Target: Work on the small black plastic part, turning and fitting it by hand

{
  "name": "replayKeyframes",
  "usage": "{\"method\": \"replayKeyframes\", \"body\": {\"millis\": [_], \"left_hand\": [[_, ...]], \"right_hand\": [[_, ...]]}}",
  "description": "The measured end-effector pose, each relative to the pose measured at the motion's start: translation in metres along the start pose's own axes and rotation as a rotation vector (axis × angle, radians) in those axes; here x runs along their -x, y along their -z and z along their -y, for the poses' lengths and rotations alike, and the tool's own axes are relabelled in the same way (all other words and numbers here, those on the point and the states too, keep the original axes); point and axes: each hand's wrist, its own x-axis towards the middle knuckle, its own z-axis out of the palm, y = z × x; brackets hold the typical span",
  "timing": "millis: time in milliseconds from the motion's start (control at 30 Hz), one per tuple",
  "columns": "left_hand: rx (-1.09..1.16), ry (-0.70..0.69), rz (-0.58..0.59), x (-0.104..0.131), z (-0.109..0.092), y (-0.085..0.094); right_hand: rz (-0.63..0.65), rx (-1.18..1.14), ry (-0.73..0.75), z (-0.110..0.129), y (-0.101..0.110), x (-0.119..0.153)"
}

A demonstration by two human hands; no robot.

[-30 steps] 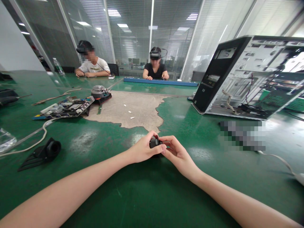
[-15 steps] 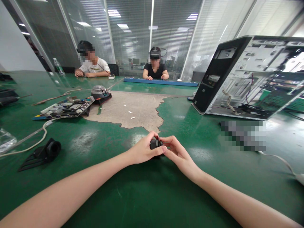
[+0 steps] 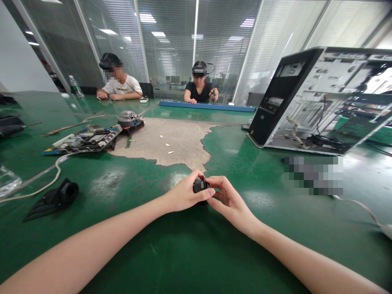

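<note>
Just in front of me at mid-view is a small black object (image 3: pixel 199 186) with a rounded, ridged top; its exact kind cannot be made out. My left hand (image 3: pixel 184 192) is closed around it, thumb across the near side and index finger over the far side. From the right, my right hand (image 3: pixel 230 199) pinches at its right edge, with thumb and fingertips close to my left thumb. Fingers hide much of the object, and its lower part rests at or just above the green tabletop (image 3: pixel 183 253).
An open computer case (image 3: pixel 284 98) stands at the right, near a blurred-out dark item (image 3: pixel 315 175) with a cable. On the left lie a circuit board (image 3: pixel 85 139), a cooler fan (image 3: pixel 130 120) and a black plastic duct (image 3: pixel 58 196). Two people sit across, behind a blue bar (image 3: pixel 208 106).
My right thumb and fingers have shifted slightly around the black object's right edge. My left hand stays put. Across the table, one person's hand has risen with a small dark thing.
</note>
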Motion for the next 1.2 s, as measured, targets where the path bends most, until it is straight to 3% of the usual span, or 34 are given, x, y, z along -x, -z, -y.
{"method": "replayKeyframes", "body": {"millis": [467,867,1033,1200], "left_hand": [[0.03,0.002,0.004,-0.0003,0.0009,-0.0006],[0.003,-0.004,-0.001,-0.0003,0.0019,0.0002],[0.011,0.001,0.006,0.0002,0.0007,0.0005],[0.026,-0.001,0.005,0.0004,-0.0012,0.0005]], "right_hand": [[-0.025,0.068,-0.053,0.0012,-0.0018,-0.0016],[-0.081,0.018,0.016,-0.0044,0.0,-0.0028],[-0.026,0.045,-0.05,-0.0001,-0.0013,-0.0021],[-0.02,0.029,-0.008,-0.0002,-0.0014,0.0009]]}}
